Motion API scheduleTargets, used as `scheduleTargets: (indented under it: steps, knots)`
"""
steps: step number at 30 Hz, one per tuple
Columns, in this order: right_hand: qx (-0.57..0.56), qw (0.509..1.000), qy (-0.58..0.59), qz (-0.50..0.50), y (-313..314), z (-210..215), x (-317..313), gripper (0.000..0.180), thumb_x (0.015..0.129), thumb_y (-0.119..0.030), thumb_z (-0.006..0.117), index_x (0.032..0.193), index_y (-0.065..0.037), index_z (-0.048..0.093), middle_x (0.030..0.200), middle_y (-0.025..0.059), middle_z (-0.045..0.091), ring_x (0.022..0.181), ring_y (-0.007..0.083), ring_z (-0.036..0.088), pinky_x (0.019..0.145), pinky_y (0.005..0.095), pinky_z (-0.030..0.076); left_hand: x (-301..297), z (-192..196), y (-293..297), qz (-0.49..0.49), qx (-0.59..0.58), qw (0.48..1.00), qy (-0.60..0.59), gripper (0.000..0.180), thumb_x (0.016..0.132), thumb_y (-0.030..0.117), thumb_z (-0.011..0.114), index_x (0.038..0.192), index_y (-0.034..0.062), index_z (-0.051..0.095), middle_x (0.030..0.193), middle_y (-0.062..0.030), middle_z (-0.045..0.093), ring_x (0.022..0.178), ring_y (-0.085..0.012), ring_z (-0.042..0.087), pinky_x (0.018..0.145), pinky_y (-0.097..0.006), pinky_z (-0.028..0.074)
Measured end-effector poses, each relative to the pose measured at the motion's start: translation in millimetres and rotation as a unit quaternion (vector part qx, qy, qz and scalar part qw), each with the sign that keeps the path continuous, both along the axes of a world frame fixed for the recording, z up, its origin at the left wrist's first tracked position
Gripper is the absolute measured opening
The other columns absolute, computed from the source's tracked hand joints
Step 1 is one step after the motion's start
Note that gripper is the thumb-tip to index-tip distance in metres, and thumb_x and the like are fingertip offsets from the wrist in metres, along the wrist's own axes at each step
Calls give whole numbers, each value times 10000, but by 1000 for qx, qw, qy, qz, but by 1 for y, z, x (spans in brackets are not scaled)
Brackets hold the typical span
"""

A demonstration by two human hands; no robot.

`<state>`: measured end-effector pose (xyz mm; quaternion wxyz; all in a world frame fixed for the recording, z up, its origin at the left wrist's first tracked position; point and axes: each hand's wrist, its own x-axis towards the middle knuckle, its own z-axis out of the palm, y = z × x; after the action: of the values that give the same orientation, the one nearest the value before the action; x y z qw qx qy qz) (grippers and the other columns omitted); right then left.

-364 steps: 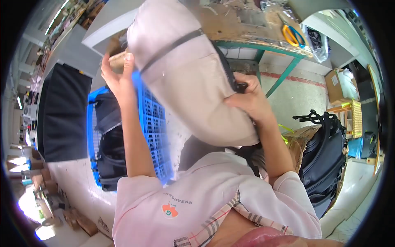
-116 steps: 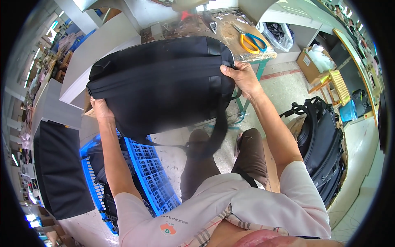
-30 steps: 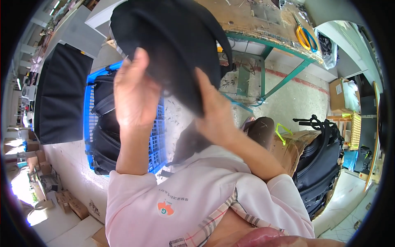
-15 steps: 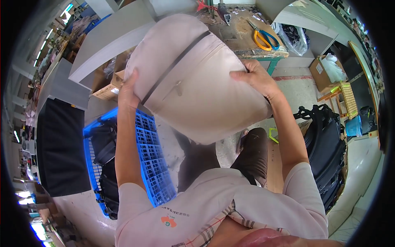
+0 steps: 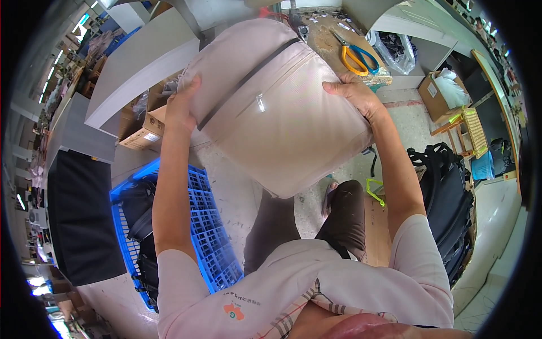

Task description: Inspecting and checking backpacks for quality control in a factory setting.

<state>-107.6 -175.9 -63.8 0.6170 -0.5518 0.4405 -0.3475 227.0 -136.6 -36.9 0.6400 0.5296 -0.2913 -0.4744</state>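
Note:
I hold a beige backpack (image 5: pixel 282 113) up in front of me with both hands, its zippered front pocket and dark strap facing me. My left hand (image 5: pixel 182 104) grips its left edge. My right hand (image 5: pixel 353 93) grips its upper right edge. The bag hangs in the air above my knees and the floor, in front of a wooden workbench (image 5: pixel 327 39).
A blue plastic crate (image 5: pixel 206 226) holding black bags stands on the floor at my left. A pile of black backpacks (image 5: pixel 449 203) lies at my right. Orange-handled scissors (image 5: pixel 355 56) rest on the workbench. Cardboard boxes (image 5: pixel 147 127) sit under a grey table.
A black backpack I handled a second ago is gone from my hands; I now hold the beige backpack, raised slightly and turned with its zip pocket toward me.

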Motion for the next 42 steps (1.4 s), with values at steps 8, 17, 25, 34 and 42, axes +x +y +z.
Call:
scheduleTargets:
  steps: [8,17,25,34,42]
  knots:
    - [-18,998,51,28,-7,12,14,463,694,-233,683,1014,65,532,850,110,605,689,141,584,629,243,473,17,-11,4,-16,-9,999,37,455,694,137,691,1076,-24,502,1028,-104,556,919,-204,539,812,-323,433]
    - [-54,996,73,9,-25,16,13,386,697,-234,684,910,64,562,782,92,609,619,120,581,560,223,479,16,-1,-2,-12,-20,999,27,497,689,161,699,1098,-22,485,1046,-109,547,937,-210,531,802,-318,433]
    - [-237,914,160,287,36,35,42,299,675,-226,642,810,37,600,722,112,603,610,193,573,587,292,458,-42,56,75,-54,-221,613,-757,931,546,282,751,1274,-6,246,1264,-216,325,1166,-347,306,950,-402,267]
    - [-629,769,81,80,106,50,121,198,667,-187,621,688,-3,552,694,128,545,657,282,546,580,359,454,22,49,179,-420,270,787,-363,560,517,197,720,987,-52,545,931,-125,589,840,-181,541,764,-286,417]
    - [-212,937,130,245,197,-37,74,355,709,-337,642,805,-8,550,707,155,567,654,294,555,557,342,430,148,22,387,94,15,987,-130,697,580,163,744,1154,-52,412,1098,-162,513,987,-288,511,846,-408,425]
